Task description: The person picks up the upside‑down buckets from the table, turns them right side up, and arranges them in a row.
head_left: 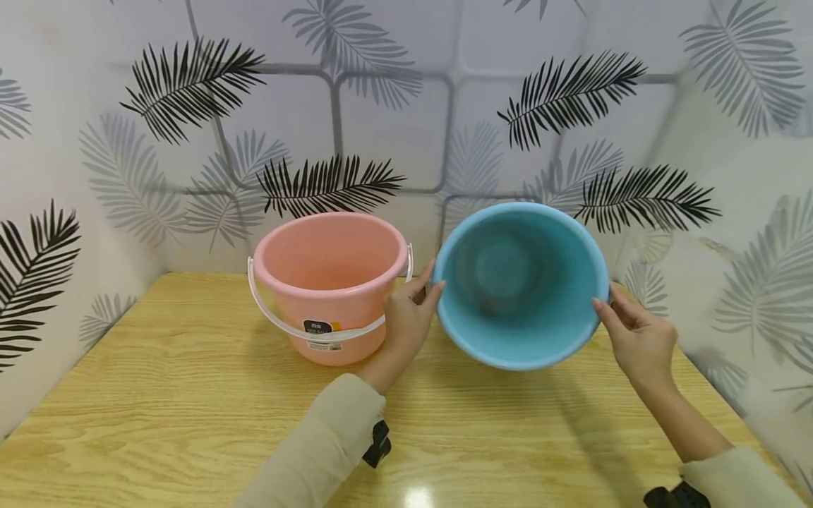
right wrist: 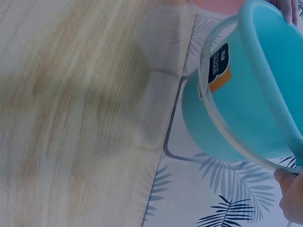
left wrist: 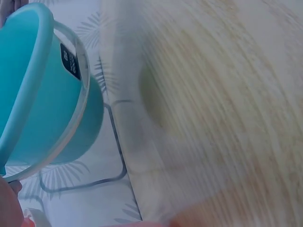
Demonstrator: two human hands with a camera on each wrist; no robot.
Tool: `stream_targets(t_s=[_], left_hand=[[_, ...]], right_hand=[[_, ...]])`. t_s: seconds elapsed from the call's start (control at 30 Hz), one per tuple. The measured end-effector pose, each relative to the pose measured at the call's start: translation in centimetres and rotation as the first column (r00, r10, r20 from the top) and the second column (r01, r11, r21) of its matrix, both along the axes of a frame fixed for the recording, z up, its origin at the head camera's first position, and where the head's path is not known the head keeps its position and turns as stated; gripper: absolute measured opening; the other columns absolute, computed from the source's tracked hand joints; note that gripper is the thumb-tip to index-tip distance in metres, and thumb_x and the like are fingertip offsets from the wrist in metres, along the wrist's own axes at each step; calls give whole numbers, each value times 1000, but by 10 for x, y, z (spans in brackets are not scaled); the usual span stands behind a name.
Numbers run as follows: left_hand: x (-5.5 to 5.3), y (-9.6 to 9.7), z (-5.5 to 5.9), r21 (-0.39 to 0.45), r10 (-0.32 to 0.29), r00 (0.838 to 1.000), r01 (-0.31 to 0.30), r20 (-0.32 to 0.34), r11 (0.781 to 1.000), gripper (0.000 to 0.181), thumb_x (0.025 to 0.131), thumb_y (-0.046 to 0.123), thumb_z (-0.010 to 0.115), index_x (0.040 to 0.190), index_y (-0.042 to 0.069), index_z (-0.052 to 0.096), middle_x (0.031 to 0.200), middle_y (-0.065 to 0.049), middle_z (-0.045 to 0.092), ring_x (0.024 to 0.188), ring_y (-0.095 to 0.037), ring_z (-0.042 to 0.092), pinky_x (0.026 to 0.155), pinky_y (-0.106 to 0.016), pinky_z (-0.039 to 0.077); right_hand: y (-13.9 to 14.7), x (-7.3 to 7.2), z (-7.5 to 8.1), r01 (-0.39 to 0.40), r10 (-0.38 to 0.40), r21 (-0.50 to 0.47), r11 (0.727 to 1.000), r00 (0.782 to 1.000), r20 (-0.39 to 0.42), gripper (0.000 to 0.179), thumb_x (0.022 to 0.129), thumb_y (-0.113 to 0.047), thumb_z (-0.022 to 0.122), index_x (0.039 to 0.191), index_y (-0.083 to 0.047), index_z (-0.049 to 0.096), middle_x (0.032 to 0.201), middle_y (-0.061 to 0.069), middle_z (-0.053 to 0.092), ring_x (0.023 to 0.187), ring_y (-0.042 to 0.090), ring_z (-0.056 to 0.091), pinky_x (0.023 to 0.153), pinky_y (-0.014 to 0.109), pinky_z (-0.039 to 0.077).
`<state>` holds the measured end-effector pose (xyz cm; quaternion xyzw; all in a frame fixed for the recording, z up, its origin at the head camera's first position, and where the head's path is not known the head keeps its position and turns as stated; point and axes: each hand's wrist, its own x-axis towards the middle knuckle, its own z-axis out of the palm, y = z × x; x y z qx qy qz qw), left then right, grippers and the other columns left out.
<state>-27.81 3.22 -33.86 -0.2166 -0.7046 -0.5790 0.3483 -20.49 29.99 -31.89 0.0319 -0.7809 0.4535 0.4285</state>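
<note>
A blue bucket (head_left: 502,360) is held up over the table between both hands, its mouth tilted toward the head camera. My left hand (head_left: 409,310) pinches its left rim, thumb on the near side. On the opposite side my right hand (head_left: 638,339) grips the rim the same way. The right wrist view shows the bucket's white handle (right wrist: 222,125) hanging along its outside, beside a dark and orange label (right wrist: 219,66). Close to the left hand stands a pink bucket (head_left: 336,310), upright on the table, its white handle (head_left: 269,314) lowered across the front.
The wood-grain table (head_left: 159,423) runs back to a wall (head_left: 394,127) with a leaf-patterned covering. Walls also rise at the left and right sides. A dark strap (head_left: 377,444) circles the left sleeve's cuff, and another (head_left: 676,497) the right.
</note>
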Motion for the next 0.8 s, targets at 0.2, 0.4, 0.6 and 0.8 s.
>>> stream_targets(t_s=[0.2, 0.4, 0.6, 0.8], left_hand=[[-2, -2, 11, 65, -22, 1000, 22, 4, 998, 32, 80, 4, 70, 110, -7, 64, 71, -20, 67, 55, -4, 46, 52, -9, 38], [-3, -5, 16, 132, -90, 994, 81, 59, 988, 33, 81, 3, 69, 111, -9, 63, 105, -23, 66, 77, -20, 68, 64, -10, 50], [1, -5, 20, 180, -175, 979, 155, 100, 971, 36, 82, 3, 68, 114, -10, 60, 113, -24, 61, 100, -32, 64, 76, -26, 55], [4, -4, 24, 205, -243, 963, 216, 117, 955, 41, 82, 1, 68, 119, -12, 56, 116, -27, 59, 105, -33, 61, 81, -26, 53]], right_hand=[[2, 2, 9, -83, 83, 4, 997, 996, 28, 37, 81, 7, 64, 118, 8, 57, 97, -37, 54, 82, -20, 57, 67, 2, 46], [7, 2, 14, -252, 255, -52, 966, 965, 58, 42, 84, 4, 63, 123, 10, 49, 104, -29, 58, 88, -14, 60, 71, 6, 47], [12, -1, 19, -395, 404, -176, 902, 915, 16, 42, 84, 7, 61, 124, 7, 50, 100, -23, 65, 91, -9, 63, 72, 7, 48], [15, -2, 23, -448, 468, -248, 859, 883, 29, 39, 85, 5, 61, 121, -8, 58, 100, -22, 66, 92, -9, 63, 75, 7, 48]])
